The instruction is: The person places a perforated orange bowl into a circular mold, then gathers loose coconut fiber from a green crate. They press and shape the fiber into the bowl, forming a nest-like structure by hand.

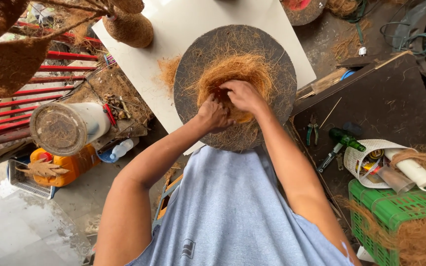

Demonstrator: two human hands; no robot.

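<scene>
I am working on a dark round board (pixel 277 64) that lies over a white sheet (pixel 183 24); its near edge comes right up to my chest, and its rim stays bare all around the fibre, so there is open room to the far and right sides of it. In the middle sits a loose ring of orange-brown coconut fibre (pixel 237 69), wispy at the edges, denser toward the centre. My left hand (pixel 214 113) is clenched into the near part of that fibre, and my right hand (pixel 242 94) is pressed down on it just beside, fingers curled in; how much each actually grips I cannot quite tell, since the strands hide my fingertips.

To the left, near, stands a white bucket (pixel 70 127) with a fibre-caked top, an orange jug (pixel 67 167) below it. On the right a dark board (pixel 395 98) carries pliers (pixel 312 133) and a green bottle (pixel 346 138), and a green crate (pixel 395 207) with fibre crowds the near right. Fibre-wrapped shapes (pixel 129 27) hang at the far left.
</scene>
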